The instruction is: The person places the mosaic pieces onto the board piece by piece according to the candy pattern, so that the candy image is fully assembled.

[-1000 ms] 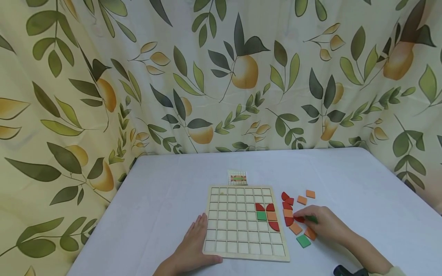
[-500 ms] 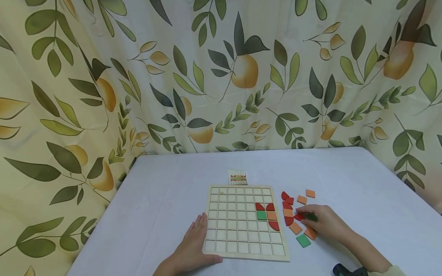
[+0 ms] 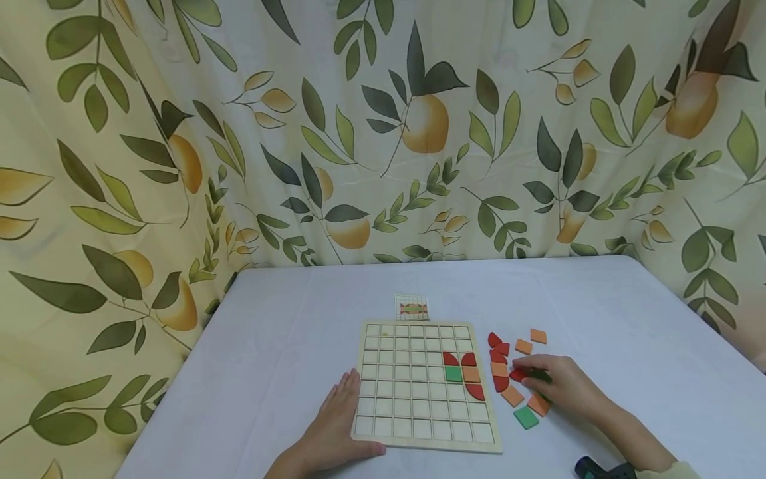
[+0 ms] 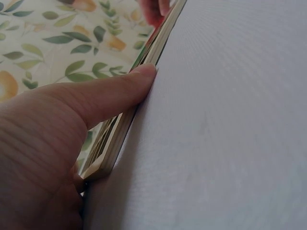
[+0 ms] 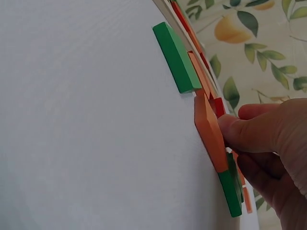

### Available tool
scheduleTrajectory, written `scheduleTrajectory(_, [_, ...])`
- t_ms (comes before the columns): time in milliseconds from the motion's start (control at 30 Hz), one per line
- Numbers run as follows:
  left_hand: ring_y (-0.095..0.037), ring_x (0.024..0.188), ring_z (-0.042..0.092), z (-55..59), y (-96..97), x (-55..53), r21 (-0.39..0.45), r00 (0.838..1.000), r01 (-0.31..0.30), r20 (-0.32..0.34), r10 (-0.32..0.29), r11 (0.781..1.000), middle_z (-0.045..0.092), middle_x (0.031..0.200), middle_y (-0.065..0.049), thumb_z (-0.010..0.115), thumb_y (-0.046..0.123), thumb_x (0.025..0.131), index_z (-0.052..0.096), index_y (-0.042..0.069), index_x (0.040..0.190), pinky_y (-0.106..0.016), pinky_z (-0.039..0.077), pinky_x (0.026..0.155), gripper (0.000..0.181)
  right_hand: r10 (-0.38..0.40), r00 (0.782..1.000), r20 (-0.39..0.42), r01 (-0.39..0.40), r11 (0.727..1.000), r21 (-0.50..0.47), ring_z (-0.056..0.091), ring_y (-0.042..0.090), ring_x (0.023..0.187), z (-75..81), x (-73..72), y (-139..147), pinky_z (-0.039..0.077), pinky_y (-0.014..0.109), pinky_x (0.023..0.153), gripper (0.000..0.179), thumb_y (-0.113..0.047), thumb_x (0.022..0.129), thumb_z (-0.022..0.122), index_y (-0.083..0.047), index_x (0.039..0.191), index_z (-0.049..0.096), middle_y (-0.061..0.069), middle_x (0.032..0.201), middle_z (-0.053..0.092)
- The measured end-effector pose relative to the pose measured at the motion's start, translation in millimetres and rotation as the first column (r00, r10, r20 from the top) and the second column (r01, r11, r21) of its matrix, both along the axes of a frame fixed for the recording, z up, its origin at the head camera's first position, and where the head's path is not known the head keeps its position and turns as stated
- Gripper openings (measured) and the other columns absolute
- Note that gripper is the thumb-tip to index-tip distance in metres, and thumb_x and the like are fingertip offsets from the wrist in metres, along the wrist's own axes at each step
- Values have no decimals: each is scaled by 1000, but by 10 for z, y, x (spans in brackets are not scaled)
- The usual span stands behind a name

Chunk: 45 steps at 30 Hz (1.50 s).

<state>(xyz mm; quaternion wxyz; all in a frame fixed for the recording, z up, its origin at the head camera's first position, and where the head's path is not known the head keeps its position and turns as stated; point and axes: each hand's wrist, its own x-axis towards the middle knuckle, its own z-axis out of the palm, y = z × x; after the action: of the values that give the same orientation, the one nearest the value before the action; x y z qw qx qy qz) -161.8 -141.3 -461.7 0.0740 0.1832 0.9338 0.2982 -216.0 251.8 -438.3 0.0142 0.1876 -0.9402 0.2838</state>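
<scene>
My left hand [image 3: 329,426] rests against the left and front edges of a wooden grid board [image 3: 419,412], fingers straight. In the left wrist view its thumb lies across the board's edge [image 4: 122,132]. Several red, orange and green tiles sit in the board's right-hand cells. To the right of the board, my right hand [image 3: 562,386] pinches a red tile with a curved edge [image 3: 517,375] low among the loose pieces. Partly under that hand are a green tile [image 3: 541,375] and an orange tile [image 3: 538,404]. The right wrist view shows the thumb at the red tile [image 5: 219,106].
Loose red and orange tiles lie along the board's right side, with a green square tile [image 3: 526,418] nearest me. A small pattern card [image 3: 411,308] lies behind the board. A black object [image 3: 604,469] is by the right forearm. Beyond the white table hangs a patterned curtain [image 3: 383,133].
The right fingers have shifted very slightly about the red tile, which shows a little more now. My left hand and the board have stayed in place.
</scene>
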Motion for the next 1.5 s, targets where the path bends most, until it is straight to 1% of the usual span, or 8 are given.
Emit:
scheduleTrajectory(200, [-29,138,2,-16,1,-12,-5,1000,4,2,-4,1000,7,150,-21,61,74,63,9,-6,144,-49,8,108,125,26,1000,-7,-27,999,-41,59,26,97,-4,3,-33,52,34,76,33,-2,76,72,-3,109,67,7,104,66])
scheduleTrajectory(300, [-29,138,2,-21,2,-17,-10,1000,4,2,-4,1000,7,151,-20,61,75,63,9,-5,144,-49,8,108,126,43,998,-46,-45,997,-56,60,22,92,-1,16,-54,53,31,74,33,-2,76,73,-3,108,67,5,101,66])
scheduleTrajectory(533, [-29,138,2,-8,-2,-19,-10,1000,3,6,-3,1000,7,151,-20,61,75,62,9,-5,145,-50,8,108,126,129,986,-106,-140,985,-102,58,13,84,14,44,-154,51,22,72,31,0,77,71,-5,107,67,-3,94,66])
scheduleTrajectory(833, [-29,138,3,-26,-14,-25,-20,1000,10,-10,-10,1000,8,151,-20,60,75,62,10,-5,144,-49,8,108,126,160,983,-85,-170,977,-126,60,18,93,-16,59,-326,52,29,75,30,-7,79,72,-6,109,67,-1,100,67])
scheduleTrajectory(1100, [-29,138,4,-20,-20,-17,-14,1000,4,-7,-4,1000,8,151,-20,61,75,62,10,-5,145,-49,9,108,126,302,940,-157,-326,932,-157,55,7,78,-43,54,-524,50,22,66,33,1,77,71,-4,109,67,-5,95,66])
scheduleTrajectory(1267, [-29,138,3,-13,-15,-12,-10,1000,3,2,-3,1000,8,151,-20,61,74,63,9,-5,145,-50,8,108,125,352,928,-123,-367,920,-140,58,8,85,-17,39,-622,50,23,67,32,-2,79,70,-4,111,66,-3,100,67])
scheduleTrajectory(1400, [-30,138,3,-11,-12,-9,-9,1000,7,0,-7,1000,8,151,-20,61,74,63,9,-5,145,-50,8,108,125,347,936,-65,-353,926,-132,58,8,88,-3,41,-671,50,24,72,30,-5,81,69,-7,111,67,-4,101,66])
scheduleTrajectory(1500, [-30,138,3,-12,-14,-9,-11,1000,5,-1,-5,1000,7,151,-20,61,74,63,9,-5,144,-50,8,108,125,341,939,-54,-345,931,-118,59,9,91,6,39,-701,51,26,76,31,-7,81,70,-8,111,67,-4,103,66])
